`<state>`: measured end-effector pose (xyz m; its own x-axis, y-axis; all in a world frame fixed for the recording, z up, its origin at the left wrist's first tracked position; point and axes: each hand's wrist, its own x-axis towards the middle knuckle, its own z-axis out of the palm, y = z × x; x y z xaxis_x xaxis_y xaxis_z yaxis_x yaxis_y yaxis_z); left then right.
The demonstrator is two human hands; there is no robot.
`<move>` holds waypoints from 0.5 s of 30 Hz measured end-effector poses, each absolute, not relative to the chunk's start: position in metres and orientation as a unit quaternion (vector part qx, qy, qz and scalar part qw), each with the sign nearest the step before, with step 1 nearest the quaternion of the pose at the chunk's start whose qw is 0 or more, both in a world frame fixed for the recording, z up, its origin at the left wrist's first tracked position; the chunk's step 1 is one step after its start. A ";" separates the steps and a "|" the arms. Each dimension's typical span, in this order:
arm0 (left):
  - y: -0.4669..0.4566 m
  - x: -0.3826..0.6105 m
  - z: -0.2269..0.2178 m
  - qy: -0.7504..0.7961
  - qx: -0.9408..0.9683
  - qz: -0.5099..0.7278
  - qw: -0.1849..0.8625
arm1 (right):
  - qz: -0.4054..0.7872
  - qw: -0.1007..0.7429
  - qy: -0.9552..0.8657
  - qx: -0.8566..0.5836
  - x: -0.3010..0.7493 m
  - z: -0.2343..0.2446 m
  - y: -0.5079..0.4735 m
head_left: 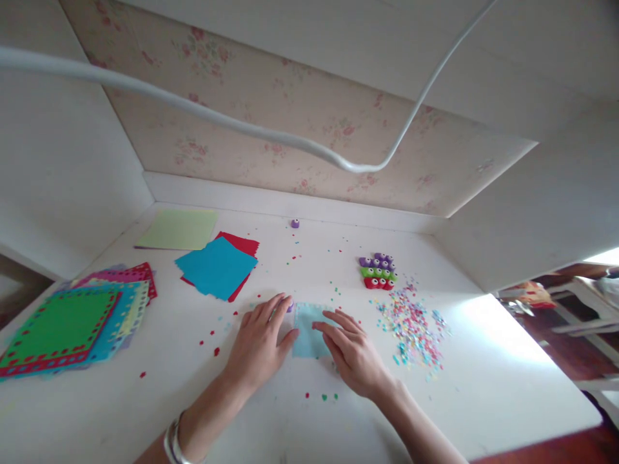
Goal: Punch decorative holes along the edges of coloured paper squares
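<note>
A light blue square of paper (304,341) lies on the white table between my hands, with small holes along its far edge. My left hand (264,332) rests at the paper's left side, fingers stretched and thumb apart, its thumb tip by the edge. Right at its index fingertip is a small purple craft punch (290,307), partly covered; I cannot tell whether the finger presses on it. Over the paper's right part lies my right hand (352,351), fingers extended and slightly spread, holding nothing visible. Its fingers hide some of the sheet.
Purple, green and red craft punches (378,272) stand grouped at the right, beside a heap of paper confetti (416,325). Another purple punch (295,223) sits near the back. At left are hole-edged coloured sheets (82,322), blue paper (217,267) and pale green paper (178,229). A white cable (290,138) hangs above.
</note>
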<state>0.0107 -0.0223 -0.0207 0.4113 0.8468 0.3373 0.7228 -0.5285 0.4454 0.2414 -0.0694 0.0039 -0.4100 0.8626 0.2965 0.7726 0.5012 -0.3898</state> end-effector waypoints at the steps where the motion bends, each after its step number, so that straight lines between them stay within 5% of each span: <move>1: -0.024 0.013 -0.020 0.477 0.831 0.261 0.113 | 0.092 0.220 -0.844 -0.481 0.242 0.001 -0.070; 8: -0.026 0.020 -0.017 0.495 0.835 0.223 0.094 | 0.077 0.193 -0.861 -0.464 0.236 0.000 -0.067; 15: -0.025 0.018 -0.018 0.488 0.837 0.228 0.098 | -0.025 0.307 -0.737 -0.602 0.281 -0.012 -0.069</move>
<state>0.0180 -0.0253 -0.0180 0.4211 0.8611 0.2851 0.7715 -0.5053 0.3866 0.2806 -0.0689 -0.0124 -0.0881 0.8715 0.4824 0.9022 0.2751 -0.3322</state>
